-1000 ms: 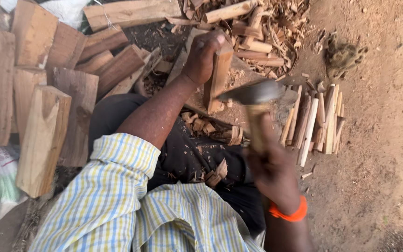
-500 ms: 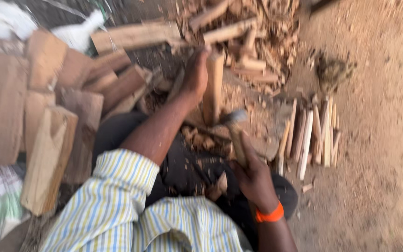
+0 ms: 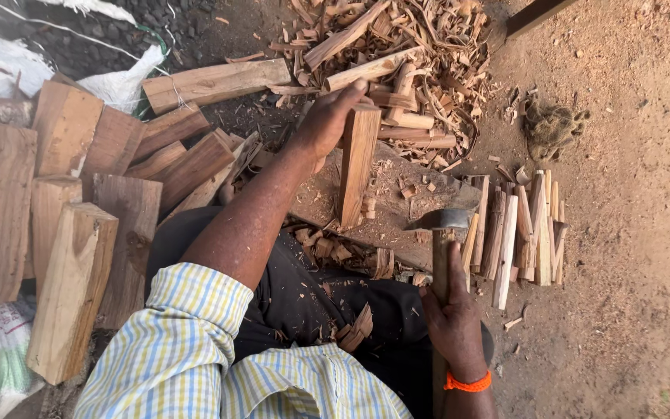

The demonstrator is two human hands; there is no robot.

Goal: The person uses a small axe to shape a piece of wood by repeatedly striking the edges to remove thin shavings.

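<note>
My left hand (image 3: 327, 120) grips the top of a flat wooden piece (image 3: 357, 167) that stands upright on a worn chopping block (image 3: 397, 206). My right hand (image 3: 453, 318), with an orange band at the wrist, holds the wooden handle of a hatchet (image 3: 442, 240). The hatchet's dark metal head sits low, to the right of the upright piece and apart from it, near the block's right edge.
Thick split logs (image 3: 63, 209) are stacked at the left. A row of thin split sticks (image 3: 517, 233) lies to the right of the block. Shavings and offcuts (image 3: 405, 70) pile up behind it. White sacks (image 3: 9, 66) lie at the far left; bare dirt (image 3: 637, 233) spreads to the right.
The hatchet has come down from beside the upright piece to a lower spot at the block's right. My left hand still holds the piece upright. The view has steadied.
</note>
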